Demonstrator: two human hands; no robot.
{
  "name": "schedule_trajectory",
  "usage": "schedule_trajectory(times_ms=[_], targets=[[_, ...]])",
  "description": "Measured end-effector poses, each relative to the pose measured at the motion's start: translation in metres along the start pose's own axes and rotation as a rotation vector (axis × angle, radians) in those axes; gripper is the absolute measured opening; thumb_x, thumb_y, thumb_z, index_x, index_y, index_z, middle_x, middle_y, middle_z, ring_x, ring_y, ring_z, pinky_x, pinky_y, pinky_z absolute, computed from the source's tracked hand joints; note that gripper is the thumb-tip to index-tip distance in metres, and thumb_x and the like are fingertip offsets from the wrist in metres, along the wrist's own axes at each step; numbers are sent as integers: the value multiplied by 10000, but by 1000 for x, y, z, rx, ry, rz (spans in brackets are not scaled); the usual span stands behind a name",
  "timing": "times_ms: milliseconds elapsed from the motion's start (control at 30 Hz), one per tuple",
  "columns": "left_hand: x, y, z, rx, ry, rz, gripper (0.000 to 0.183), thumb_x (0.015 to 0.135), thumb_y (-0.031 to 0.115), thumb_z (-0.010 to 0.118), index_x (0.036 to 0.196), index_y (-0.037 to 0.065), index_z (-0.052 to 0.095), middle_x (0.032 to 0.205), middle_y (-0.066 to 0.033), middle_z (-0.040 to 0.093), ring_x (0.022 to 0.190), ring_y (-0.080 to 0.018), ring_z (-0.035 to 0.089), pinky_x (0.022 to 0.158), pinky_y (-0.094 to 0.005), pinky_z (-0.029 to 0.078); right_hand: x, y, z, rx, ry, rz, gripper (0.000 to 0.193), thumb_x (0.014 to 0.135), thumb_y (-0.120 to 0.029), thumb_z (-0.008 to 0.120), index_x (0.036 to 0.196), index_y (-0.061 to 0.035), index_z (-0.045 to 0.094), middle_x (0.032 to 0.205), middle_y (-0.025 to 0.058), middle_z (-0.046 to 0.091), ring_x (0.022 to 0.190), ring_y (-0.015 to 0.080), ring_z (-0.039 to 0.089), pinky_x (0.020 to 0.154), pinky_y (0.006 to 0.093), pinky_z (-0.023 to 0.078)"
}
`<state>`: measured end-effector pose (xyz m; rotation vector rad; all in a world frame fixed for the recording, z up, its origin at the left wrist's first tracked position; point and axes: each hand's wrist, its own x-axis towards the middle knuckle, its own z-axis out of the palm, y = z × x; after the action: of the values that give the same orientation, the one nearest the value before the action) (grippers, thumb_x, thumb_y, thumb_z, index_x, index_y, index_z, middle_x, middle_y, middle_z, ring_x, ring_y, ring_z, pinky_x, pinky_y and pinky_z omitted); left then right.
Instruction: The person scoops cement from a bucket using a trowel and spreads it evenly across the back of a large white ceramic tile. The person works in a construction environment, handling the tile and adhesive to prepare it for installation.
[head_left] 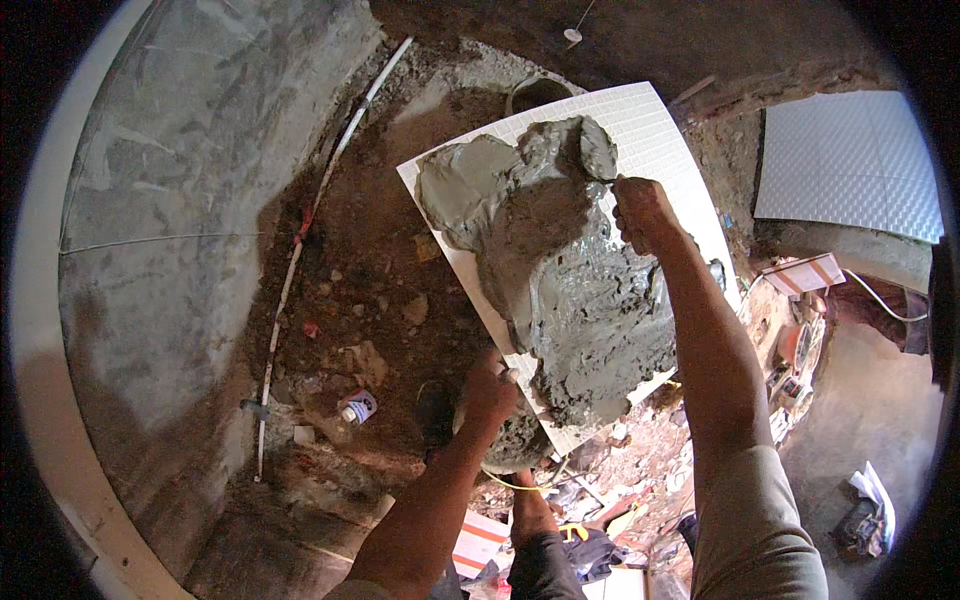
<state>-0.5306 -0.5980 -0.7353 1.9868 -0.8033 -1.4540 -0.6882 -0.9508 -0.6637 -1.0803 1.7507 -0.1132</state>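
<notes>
A large white tile [640,115] with a fine ribbed grid on its upturned face is tilted in front of me. Wet grey mortar [590,290] covers most of it in a thick, uneven layer. My right hand [648,215] is closed round a trowel handle, mostly hidden by the fingers. The mortar-coated trowel blade [598,150] rests against the mortar near the tile's far edge. My left hand [488,395] grips the tile's near left edge, thumb on top. Just beside that hand, partly under the tile, is a round bucket [515,445] with grey mortar in it.
A white pipe [290,270] runs along the bare grey wall [180,190] at left. A small printed container [357,406] lies on the dirt. Another white tile [850,165] stands far right. Rubble, red-and-white boxes [805,274] and a crumpled bag [868,510] lie at right.
</notes>
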Motion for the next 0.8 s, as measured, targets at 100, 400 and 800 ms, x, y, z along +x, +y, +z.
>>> schedule_trajectory(times_ms=[100, 400, 800], targets=[[1, 13, 1, 59, -50, -55, 373, 868, 70, 692, 1226, 13, 603, 1074, -252, 707, 1061, -464, 670, 883, -501, 518, -37, -29, 1, -179, -154, 33, 389, 1035, -410, 536, 806, -97, 565, 602, 14, 522, 445, 134, 483, 374, 330, 344], [7, -10, 10, 178, -38, -126, 470, 920, 192, 684, 1342, 25, 560, 1218, -262, 669, 1141, -473, 637, 946, -516, 508, -86, -39, 49, -274, -318, -25, 426, 1018, -403, 554, 870, -12, 634, 630, 87, 579, 484, 200, 564, 425, 389, 444], [4, -7, 14, 45, -66, -168, 550, 934, 180, 674, 1433, 24, 504, 1286, -269, 653, 1212, -416, 629, 999, -494, 486, -71, 35, 29, -678, -401, -806, 264, 1017, -233, 549, 968, -10, 680, 839, 203, 704, 768, 361, 713, 665, 446, 558]])
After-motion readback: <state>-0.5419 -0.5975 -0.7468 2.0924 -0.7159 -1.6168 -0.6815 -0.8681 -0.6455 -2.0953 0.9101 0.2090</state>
